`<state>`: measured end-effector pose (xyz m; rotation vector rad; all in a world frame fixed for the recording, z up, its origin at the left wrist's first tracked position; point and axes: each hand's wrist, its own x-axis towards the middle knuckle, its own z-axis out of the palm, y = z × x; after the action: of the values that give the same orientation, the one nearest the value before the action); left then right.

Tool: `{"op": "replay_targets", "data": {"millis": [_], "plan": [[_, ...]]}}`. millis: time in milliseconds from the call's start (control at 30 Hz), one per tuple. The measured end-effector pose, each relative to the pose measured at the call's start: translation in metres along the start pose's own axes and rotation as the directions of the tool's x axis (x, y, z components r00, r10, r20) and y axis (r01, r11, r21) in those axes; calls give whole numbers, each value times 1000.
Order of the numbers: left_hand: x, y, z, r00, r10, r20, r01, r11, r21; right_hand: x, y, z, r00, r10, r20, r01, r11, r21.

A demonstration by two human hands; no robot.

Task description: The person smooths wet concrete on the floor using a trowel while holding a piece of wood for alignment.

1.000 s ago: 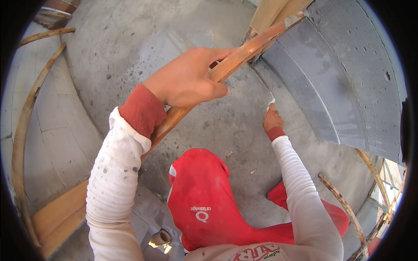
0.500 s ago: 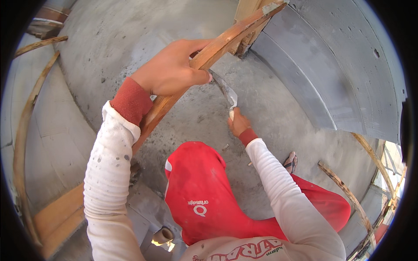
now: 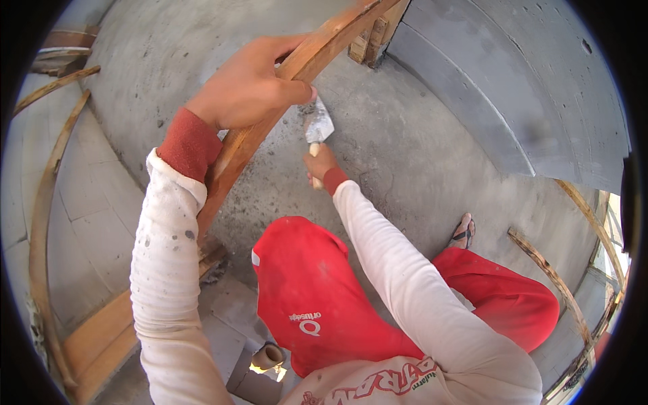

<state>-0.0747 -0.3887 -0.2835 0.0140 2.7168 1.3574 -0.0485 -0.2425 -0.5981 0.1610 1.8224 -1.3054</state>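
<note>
My left hand [image 3: 244, 88] is wrapped round a long reddish-brown wooden board [image 3: 233, 155], which slants from the lower left up to the top right. A pointed trowel [image 3: 320, 125] with a grey-smeared blade is in my right hand [image 3: 320, 163], its pale handle inside the closed fingers. The blade points up and away, beside the board, and its tip lies close to my left thumb. Beneath it is a rough grey cement surface [image 3: 378, 148] with loose crumbs of mortar; whether the blade touches that surface I cannot tell.
Grey block walls stand at the right [image 3: 499, 88] and left [image 3: 88, 209]. Thin wooden strips [image 3: 44, 216] lean at the left, with more [image 3: 550, 266] at the right. Wide orange-brown planks [image 3: 104, 344] lie lower left. A hollow brown cylinder [image 3: 268, 355] stands near my red-trousered knee.
My right hand has moved left with the trowel, bringing its blade closer to the board. The left hand keeps its hold on the board, and the view has shifted slightly.
</note>
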Motion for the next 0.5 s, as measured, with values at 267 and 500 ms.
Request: {"op": "replay_targets", "data": {"millis": [267, 500], "plan": [[-6, -9, -3, 1000, 9, -11, -7, 994, 105, -71, 43, -54, 956, -183, -230, 143, 973, -181], [2, -11, 0, 1000, 9, -13, -8, 995, 95, -99, 163, -184, 761, 231, -607, -55, 954, 294]]}}
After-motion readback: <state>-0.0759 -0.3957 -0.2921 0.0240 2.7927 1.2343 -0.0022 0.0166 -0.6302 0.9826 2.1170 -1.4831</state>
